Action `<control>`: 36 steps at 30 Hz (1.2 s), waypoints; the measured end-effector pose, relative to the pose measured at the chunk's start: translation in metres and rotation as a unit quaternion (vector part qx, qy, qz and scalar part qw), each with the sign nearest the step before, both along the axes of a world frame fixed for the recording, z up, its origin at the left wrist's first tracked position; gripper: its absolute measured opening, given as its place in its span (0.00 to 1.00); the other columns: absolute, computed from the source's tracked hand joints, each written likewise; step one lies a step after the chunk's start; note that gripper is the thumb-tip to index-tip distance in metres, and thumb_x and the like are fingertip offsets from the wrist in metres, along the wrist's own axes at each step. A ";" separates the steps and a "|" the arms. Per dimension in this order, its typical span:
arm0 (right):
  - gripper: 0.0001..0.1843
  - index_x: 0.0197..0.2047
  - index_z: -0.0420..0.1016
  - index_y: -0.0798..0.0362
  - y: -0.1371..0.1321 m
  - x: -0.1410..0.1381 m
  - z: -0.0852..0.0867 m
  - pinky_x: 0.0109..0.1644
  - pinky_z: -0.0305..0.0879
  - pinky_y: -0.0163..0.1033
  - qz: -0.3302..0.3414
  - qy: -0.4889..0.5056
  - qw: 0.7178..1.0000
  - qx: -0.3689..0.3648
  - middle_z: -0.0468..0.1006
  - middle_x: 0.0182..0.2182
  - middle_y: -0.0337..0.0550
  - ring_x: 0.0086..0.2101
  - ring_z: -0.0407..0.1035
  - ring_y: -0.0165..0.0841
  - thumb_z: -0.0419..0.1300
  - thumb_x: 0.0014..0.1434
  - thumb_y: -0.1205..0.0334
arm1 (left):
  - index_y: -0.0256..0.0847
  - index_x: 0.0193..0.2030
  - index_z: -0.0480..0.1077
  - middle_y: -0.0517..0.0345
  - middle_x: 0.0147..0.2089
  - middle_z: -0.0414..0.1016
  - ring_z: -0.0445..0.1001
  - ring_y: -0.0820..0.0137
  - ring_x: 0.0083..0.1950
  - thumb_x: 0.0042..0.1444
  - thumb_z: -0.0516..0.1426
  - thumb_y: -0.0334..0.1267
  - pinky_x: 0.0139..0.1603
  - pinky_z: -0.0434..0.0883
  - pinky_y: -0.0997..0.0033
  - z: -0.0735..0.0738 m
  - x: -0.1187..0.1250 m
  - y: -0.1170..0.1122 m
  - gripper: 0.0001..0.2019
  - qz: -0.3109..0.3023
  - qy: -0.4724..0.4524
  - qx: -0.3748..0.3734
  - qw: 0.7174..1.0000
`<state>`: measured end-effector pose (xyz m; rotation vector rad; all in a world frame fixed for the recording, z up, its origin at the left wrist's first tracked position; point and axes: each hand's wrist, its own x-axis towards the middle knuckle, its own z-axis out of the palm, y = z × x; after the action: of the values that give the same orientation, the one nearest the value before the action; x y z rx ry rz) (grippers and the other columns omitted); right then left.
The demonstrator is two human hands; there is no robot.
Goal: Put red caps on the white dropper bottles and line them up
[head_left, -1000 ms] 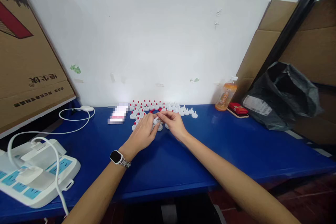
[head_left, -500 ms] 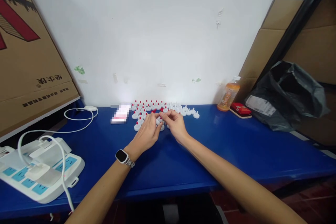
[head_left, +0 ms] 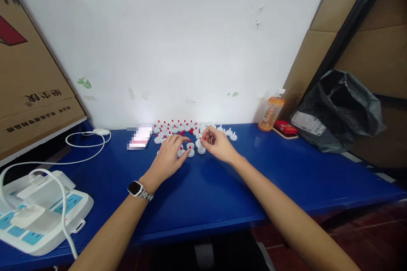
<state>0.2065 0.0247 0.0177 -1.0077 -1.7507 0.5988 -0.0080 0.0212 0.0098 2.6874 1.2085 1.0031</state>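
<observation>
Many small white caps with red tips (head_left: pixel 178 128) stand in rows near the wall on the blue table (head_left: pixel 203 194). My left hand (head_left: pixel 168 157), with a watch on its wrist, lies over the front caps with its fingers stretched forward onto them. My right hand (head_left: pixel 218 144) is just to the right, fingers curled in a pinch on a small red piece at the cluster's edge. A few white caps (head_left: pixel 190 151) sit between the two hands.
A white power strip (head_left: pixel 38 211) with cables lies at the left front. Cardboard boxes (head_left: pixel 28 72) lean at the left. An orange drink bottle (head_left: pixel 270 115), a red packet (head_left: pixel 285 128) and a black plastic bag (head_left: pixel 337 110) stand at the right.
My hands have drawn apart: the right one moved right and a little back with its pinch, the left one shifted left and flattened over the caps.
</observation>
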 end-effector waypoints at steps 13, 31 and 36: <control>0.07 0.38 0.74 0.52 -0.003 -0.002 -0.012 0.36 0.58 0.33 0.046 -0.227 0.973 -0.001 0.76 0.27 0.35 0.28 0.68 0.27 0.60 0.56 0.71 | 0.44 0.46 0.72 0.54 0.48 0.73 0.68 0.60 0.51 0.68 0.49 0.38 0.52 0.65 0.55 -0.006 0.005 0.006 0.10 0.013 0.106 0.024 0.994; 0.15 0.48 0.78 0.53 0.054 0.065 -0.002 0.41 0.62 0.35 -0.210 -0.242 0.945 -0.060 0.82 0.36 0.43 0.35 0.73 0.32 0.56 0.60 0.66 | 0.44 0.38 0.71 0.55 0.42 0.75 0.70 0.60 0.47 0.66 0.51 0.42 0.50 0.64 0.57 0.019 0.045 0.020 0.10 -0.003 0.044 0.035 0.998; 0.11 0.44 0.81 0.52 0.078 0.050 0.008 0.49 0.59 0.39 -0.201 -0.336 0.916 -0.083 0.83 0.39 0.45 0.42 0.74 0.36 0.60 0.60 0.61 | 0.43 0.37 0.72 0.55 0.43 0.75 0.70 0.61 0.47 0.66 0.52 0.40 0.49 0.64 0.57 0.012 0.051 0.027 0.09 0.004 0.019 0.020 1.000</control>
<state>0.2569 0.1031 0.0256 -1.7939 -1.9967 0.1304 0.0429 0.0481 0.0218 2.7468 1.2204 0.9931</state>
